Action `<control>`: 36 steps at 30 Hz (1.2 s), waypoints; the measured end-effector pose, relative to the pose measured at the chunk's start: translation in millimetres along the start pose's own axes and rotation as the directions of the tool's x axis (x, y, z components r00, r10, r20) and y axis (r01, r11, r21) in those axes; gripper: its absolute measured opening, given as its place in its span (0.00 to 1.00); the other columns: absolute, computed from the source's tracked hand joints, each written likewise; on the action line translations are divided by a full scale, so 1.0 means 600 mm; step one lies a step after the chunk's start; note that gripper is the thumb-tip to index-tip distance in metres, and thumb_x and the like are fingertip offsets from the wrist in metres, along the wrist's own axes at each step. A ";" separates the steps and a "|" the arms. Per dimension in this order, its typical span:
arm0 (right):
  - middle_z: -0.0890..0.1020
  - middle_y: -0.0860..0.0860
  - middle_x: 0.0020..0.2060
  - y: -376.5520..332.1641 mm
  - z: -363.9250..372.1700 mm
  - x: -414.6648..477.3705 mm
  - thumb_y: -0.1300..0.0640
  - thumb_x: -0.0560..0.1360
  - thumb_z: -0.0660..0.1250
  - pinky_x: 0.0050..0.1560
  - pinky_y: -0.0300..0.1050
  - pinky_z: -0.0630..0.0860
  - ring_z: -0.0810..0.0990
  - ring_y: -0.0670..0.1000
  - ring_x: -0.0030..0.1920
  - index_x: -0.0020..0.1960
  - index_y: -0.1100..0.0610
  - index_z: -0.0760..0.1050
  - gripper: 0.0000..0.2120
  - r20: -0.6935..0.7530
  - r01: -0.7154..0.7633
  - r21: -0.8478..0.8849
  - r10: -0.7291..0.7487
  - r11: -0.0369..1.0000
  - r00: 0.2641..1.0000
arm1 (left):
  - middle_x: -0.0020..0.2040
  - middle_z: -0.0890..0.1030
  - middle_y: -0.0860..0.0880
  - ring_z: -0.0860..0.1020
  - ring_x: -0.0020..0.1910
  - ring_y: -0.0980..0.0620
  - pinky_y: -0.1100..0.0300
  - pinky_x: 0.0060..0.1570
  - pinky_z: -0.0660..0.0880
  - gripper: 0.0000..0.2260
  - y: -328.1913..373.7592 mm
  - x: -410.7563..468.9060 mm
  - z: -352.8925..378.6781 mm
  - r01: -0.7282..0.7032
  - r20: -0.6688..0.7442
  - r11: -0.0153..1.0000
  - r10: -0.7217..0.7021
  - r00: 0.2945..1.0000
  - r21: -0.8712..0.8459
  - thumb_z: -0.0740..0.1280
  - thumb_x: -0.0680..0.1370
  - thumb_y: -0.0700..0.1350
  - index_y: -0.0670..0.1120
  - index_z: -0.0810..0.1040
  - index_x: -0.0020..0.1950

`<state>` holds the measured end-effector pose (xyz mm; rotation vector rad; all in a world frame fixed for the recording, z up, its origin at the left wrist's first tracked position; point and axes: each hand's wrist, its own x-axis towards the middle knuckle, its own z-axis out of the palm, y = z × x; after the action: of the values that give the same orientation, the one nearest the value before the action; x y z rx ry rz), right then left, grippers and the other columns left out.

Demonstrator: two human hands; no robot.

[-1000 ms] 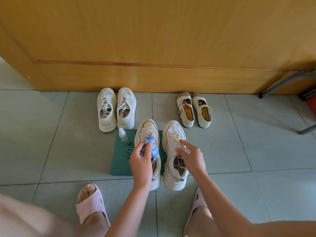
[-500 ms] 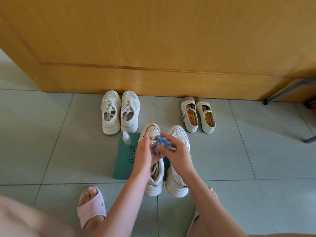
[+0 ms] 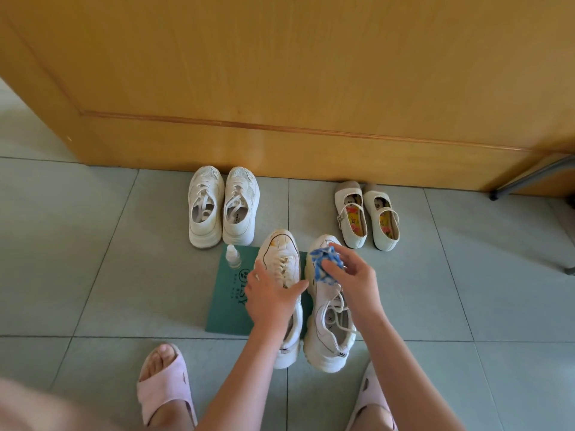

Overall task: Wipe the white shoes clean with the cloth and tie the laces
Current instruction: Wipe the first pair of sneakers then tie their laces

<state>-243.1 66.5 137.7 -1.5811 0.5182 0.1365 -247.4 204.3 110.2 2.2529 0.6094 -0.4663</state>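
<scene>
Two white chunky sneakers stand side by side on a green mat [image 3: 228, 301] on the tiled floor. The left sneaker [image 3: 280, 259] has stains on its toe. My left hand [image 3: 269, 295] rests over its laces, fingers spread around the upper. The right sneaker [image 3: 329, 331] has loose laces. My right hand [image 3: 351, 279] holds a crumpled blue-and-white cloth [image 3: 323, 262] over that shoe's toe.
A small white bottle [image 3: 232, 256] stands on the mat's far left corner. Another white sneaker pair [image 3: 222, 206] and cream strap shoes [image 3: 367, 216] sit by the wooden door [image 3: 280, 88]. Pink slippers [image 3: 165, 390] are on my feet. Metal chair legs [image 3: 529, 177] stand right.
The cloth passed from my left hand to my right hand, which now holds it over the right sneaker. My left hand lowered onto the left sneaker.
</scene>
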 end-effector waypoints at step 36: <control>0.81 0.52 0.54 0.023 0.107 0.139 0.60 0.74 0.68 0.52 0.42 0.72 0.73 0.50 0.52 0.58 0.57 0.80 0.12 0.426 0.499 -0.661 -0.267 0.560 0.864 | 0.56 0.76 0.53 0.74 0.54 0.52 0.56 0.49 0.71 0.21 -0.019 0.018 0.017 0.014 -0.134 0.992 -0.031 0.990 -0.128 0.68 0.71 0.58 0.49 0.74 0.59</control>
<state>-160.2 108.6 86.1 -2.4267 -0.1891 0.2581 -246.5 207.0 91.7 2.1705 0.7148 -0.2782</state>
